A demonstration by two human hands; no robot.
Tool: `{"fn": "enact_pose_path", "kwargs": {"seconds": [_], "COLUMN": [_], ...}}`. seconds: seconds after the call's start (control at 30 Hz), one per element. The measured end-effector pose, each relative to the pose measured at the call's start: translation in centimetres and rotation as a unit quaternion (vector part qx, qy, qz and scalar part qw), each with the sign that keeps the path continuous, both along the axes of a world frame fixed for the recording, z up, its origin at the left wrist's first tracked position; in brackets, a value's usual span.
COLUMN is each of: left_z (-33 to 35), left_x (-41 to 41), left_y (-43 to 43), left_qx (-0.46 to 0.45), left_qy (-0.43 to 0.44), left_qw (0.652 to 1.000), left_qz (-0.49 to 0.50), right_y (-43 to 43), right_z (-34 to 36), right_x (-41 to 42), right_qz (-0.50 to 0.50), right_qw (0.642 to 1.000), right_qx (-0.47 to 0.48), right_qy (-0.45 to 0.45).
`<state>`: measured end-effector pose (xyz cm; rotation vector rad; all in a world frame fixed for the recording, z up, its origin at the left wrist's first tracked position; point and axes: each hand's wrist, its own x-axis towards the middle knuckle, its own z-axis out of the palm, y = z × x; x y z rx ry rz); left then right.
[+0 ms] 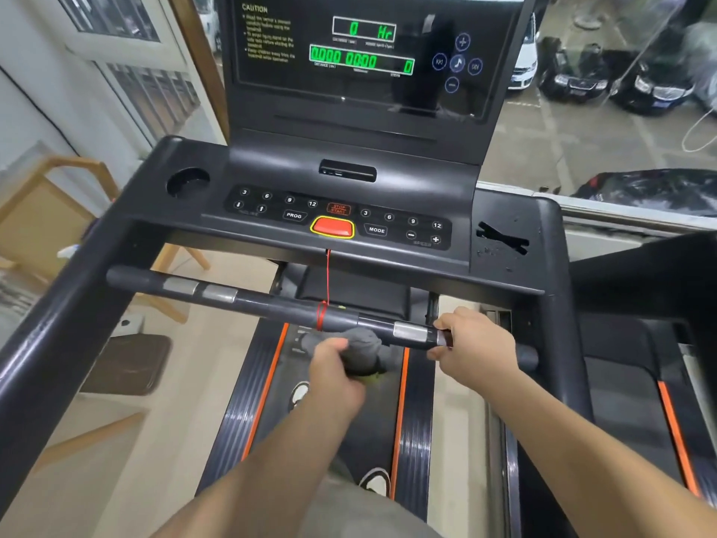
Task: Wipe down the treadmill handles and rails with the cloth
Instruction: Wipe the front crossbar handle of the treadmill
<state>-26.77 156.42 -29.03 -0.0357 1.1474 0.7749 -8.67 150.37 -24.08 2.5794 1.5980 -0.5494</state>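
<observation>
A black front handlebar with silver sensor plates runs across the treadmill below the console. My left hand grips a bunched grey cloth just under the bar's middle, right of a red cord wrapped around the bar. My right hand grips the bar near its right end, beside a silver plate. The left side rail slopes down toward me. The right side rail stands beyond my right hand.
The console with a red stop button and a lit display stands above the bar. A cup holder sits at its left. Wooden chairs stand left of the treadmill. The running belt and my shoes lie below.
</observation>
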Motion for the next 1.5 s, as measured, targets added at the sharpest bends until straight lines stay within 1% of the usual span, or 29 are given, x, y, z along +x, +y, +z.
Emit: {"fn": "enact_pose_path", "kwargs": {"seconds": [0.13,0.23,0.3,0.37,0.47,0.5,0.53,0.57,0.6,0.63,0.67,0.7,0.73,0.77,0.8,0.83,0.9,0.97,1.0,1.07,1.1,1.13,1.2,1.27,1.3,1.37,1.4,1.47,1.5], "left_z": [1.2,3.0,3.8,4.3,6.3,7.3,8.2,8.7,8.5,8.4,7.5,6.1,4.2,2.8,1.8,1.2,0.6,0.8,1.3,2.4,2.8,2.9,2.5,1.8,0.9,-0.5,-1.0,-0.7,-0.3], "left_x": [3.4,4.6,3.7,2.6,2.2,2.5,3.2,3.8,4.5,5.2,6.0,6.6,7.1,7.6,7.9,8.2,8.7,9.5,10.3,12.3,13.3,14.3,14.6,12.5,10.8,8.3,7.9,8.9,9.6], "left_y": [-2.4,-5.0,-5.6,-4.6,-2.1,-1.5,-1.1,-0.9,-0.7,-0.9,-1.3,-2.1,-3.1,-4.2,-4.8,-4.9,-3.7,-2.1,-1.3,0.3,1.0,1.6,1.2,-0.9,-2.3,-4.3,-4.4,-3.7,-3.4], "left_qx": [-0.015,-0.012,0.003,0.029,0.062,0.11,0.188,0.293,0.413,0.514,0.585,0.617,0.628,0.627,0.617,0.615,0.638,0.635,0.628,0.586,0.557,0.532,0.528,0.588,0.61,0.634,0.64,0.637,0.634], "left_qy": [-0.027,-0.016,-0.007,0.024,0.103,0.143,0.201,0.269,0.348,0.423,0.468,0.489,0.496,0.496,0.497,0.499,0.494,0.484,0.479,0.453,0.434,0.418,0.438,0.493,0.505,0.518,0.521,0.513,0.512], "left_qw": [0.998,0.981,0.972,0.973,0.972,0.963,0.939,0.887,0.791,0.655,0.518,0.403,0.306,0.232,0.189,0.169,0.149,0.145,0.158,0.222,0.243,0.257,0.264,0.251,0.219,0.131,0.113,0.128,0.127], "left_qz": [-0.055,-0.193,-0.233,-0.226,-0.202,-0.2,-0.206,-0.234,-0.288,-0.359,-0.414,-0.466,-0.516,-0.554,-0.58,-0.587,-0.572,-0.585,-0.593,-0.634,-0.665,-0.69,-0.678,-0.59,-0.57,-0.559,-0.554,-0.561,-0.566], "right_y": [-0.2,-0.3,-0.9,-2.0,-4.0,-4.5,-4.8,-4.9,-4.9,-4.7,-4.5,-4.3,-4.3,-4.4,-4.6,-4.9,-5.4,-5.5,-5.4,-5.0,-4.9,-4.8,-4.7,-4.8,-4.9,-5.3,-5.4,-5.5,-5.4], "right_z": [-0.1,-0.1,0.2,0.8,1.1,0.9,0.6,0.3,0.1,0.0,-0.1,-0.1,-0.2,-0.3,-0.6,-1.0,-1.9,-2.2,-2.4,-2.4,-2.2,-1.8,-1.0,-0.3,-0.3,-0.7,-1.0,-1.2,-1.0], "right_x": [0.2,0.7,1.5,2.8,5.3,5.9,6.2,6.4,6.3,6.2,6.1,6.1,6.2,6.4,6.7,6.9,7.0,6.9,7.2,7.4,7.4,7.3,7.0,6.7,6.6,6.5,6.5,6.5,6.5], "right_qz": [0.007,0.014,0.01,-0.022,-0.036,-0.033,-0.031,-0.029,-0.027,-0.025,-0.019,-0.013,-0.012,-0.018,-0.022,-0.019,-0.014,0.01,0.018,0.023,0.024,0.028,0.024,0.008,0.008,0.014,0.016,0.02,0.013], "right_qw": [1.0,1.0,0.999,0.996,0.998,0.998,0.999,0.999,0.999,0.999,0.999,0.998,0.998,0.999,0.999,0.999,0.997,0.994,0.992,0.994,0.995,0.996,0.997,0.998,0.999,0.998,0.998,0.998,0.999], "right_qx": [0.012,0.008,0.008,0.009,-0.037,-0.046,-0.043,-0.036,-0.03,-0.027,-0.024,-0.023,-0.023,-0.018,-0.009,0.004,0.066,0.105,0.114,0.077,0.061,0.046,0.039,0.027,0.026,0.033,0.039,0.043,0.034], "right_qy": [-0.009,0.005,0.049,0.091,0.031,0.008,-0.007,-0.016,-0.024,-0.034,-0.043,-0.049,-0.049,-0.042,-0.038,-0.042,-0.044,-0.042,-0.06,-0.067,-0.072,-0.075,-0.066,-0.048,-0.047,-0.049,-0.048,-0.04,-0.033]}}
